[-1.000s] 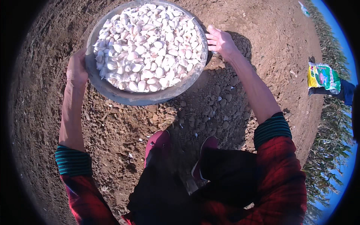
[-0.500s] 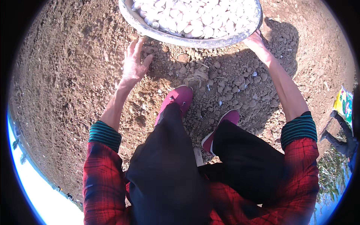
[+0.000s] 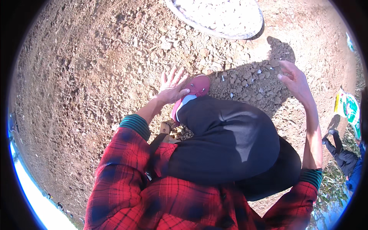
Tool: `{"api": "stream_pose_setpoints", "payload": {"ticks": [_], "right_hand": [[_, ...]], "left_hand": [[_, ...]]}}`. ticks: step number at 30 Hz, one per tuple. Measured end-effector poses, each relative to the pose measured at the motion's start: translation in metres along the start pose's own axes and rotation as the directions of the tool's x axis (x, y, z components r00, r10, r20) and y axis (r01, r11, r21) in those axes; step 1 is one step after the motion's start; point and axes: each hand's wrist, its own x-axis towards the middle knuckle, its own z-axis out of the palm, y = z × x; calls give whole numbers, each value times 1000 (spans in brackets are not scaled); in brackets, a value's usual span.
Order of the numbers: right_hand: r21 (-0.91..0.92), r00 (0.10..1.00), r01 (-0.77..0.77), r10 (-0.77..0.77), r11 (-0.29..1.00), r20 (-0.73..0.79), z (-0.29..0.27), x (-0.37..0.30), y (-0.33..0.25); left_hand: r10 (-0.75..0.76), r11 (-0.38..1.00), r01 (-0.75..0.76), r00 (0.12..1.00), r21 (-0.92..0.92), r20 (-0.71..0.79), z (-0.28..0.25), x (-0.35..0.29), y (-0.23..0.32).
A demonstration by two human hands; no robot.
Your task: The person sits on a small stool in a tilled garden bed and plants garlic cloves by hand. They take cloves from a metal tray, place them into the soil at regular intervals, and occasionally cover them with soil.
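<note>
A round metal basin (image 3: 214, 32) full of pale garlic cloves (image 3: 220, 15) rests on the soil at the top of the view. My left hand (image 3: 172, 88) has its fingers spread, nothing in them, close beside my pink shoe (image 3: 200, 85). Out to the right, my right hand (image 3: 296, 81) hangs above the ground with its fingers apart and loosely bent. It holds nothing that I can see. Neither hand touches the basin.
Dry, cloddy soil (image 3: 84, 76) spreads all around, with a few loose cloves (image 3: 259, 71) in my shadow. A wooden piece (image 3: 165, 128) shows beside my leg. At the right are a green and yellow bag (image 3: 348, 107) and another person (image 3: 347, 157) in dark clothes.
My right hand has let go of the basin's rim and come back toward me. My left hand has moved nearer to my shoe. My knees have swung to the right as I crouch lower.
</note>
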Motion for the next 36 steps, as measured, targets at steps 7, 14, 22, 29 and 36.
{"api": "stream_pose_setpoints", "payload": {"ticks": [7, 14, 22, 29, 36], "right_hand": [[-2, 994, -7, 7, 1000, -112, -25, -155, -65], [146, 985, -55, 77, 988, -152, 5, -198, -74], [361, 947, -223, 289, 906, -140, 5, -186, -45], [385, 904, -332, 407, 861, -130, -2, -186, -47], [255, 943, -201, 258, 946, -213, -1, -202, -51]], "left_hand": [[94, 994, -84, 986, -76, 134, 24, -58, -34], [6, 999, -4, 999, -47, 51, 8, -79, -25], [-234, 956, 175, 939, -237, -253, -45, 44, -34], [-119, 986, -15, 631, -165, -767, -80, 58, -155], [-634, 770, 586, 666, -251, -392, -71, 134, -172]]}}
